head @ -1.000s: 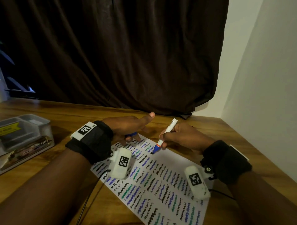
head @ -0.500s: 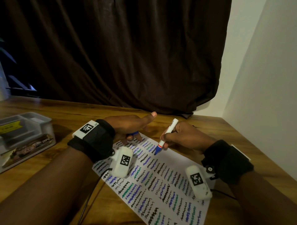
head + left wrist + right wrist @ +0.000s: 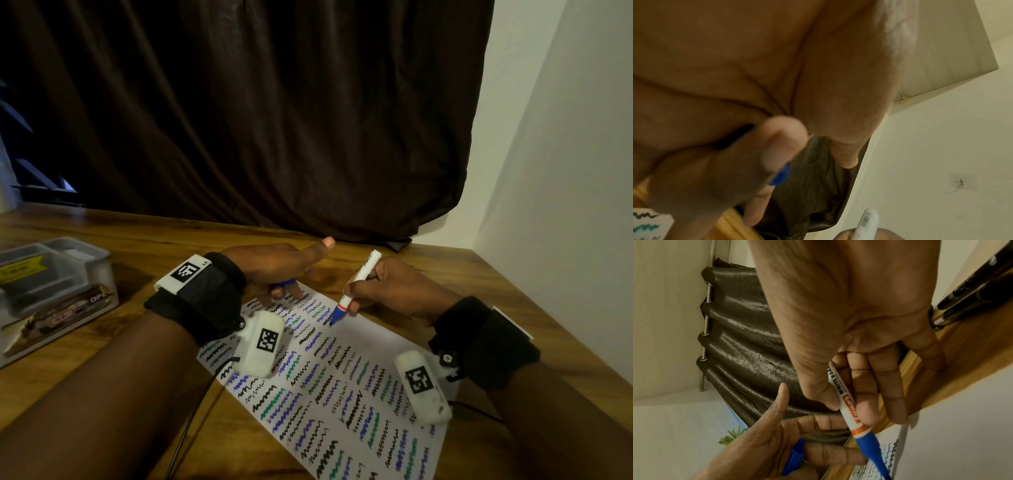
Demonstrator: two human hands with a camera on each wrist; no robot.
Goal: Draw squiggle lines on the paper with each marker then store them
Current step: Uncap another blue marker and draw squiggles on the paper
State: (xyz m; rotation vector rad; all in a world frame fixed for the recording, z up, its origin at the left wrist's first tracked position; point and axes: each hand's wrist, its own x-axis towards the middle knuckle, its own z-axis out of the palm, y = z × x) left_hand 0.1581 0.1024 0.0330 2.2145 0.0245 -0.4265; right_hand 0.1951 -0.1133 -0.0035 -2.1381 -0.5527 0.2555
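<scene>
A white sheet of paper (image 3: 373, 339) covered in rows of blue, black and green squiggles lies on the wooden table. My right hand (image 3: 383, 287) grips an uncapped blue whiteboard marker (image 3: 356, 286), its tip touching the paper near the sheet's far edge; the same marker (image 3: 854, 417) shows in the right wrist view. My left hand (image 3: 274, 270) rests at the paper's far left corner, fingertips on the sheet, thumb stretched out, and holds the blue cap (image 3: 282, 283) under curled fingers; the cap (image 3: 793, 456) and cap (image 3: 780, 174) show in both wrist views.
A clear plastic storage box (image 3: 51, 291) stands at the left of the table. Two dark markers (image 3: 974, 293) lie on the table to the right of my right hand. A dark curtain (image 3: 274, 120) hangs behind the table; a white wall (image 3: 565, 171) runs along the right.
The marker tip has come down a little and shifted slightly along the paper. The left hand stays where it was with the cap.
</scene>
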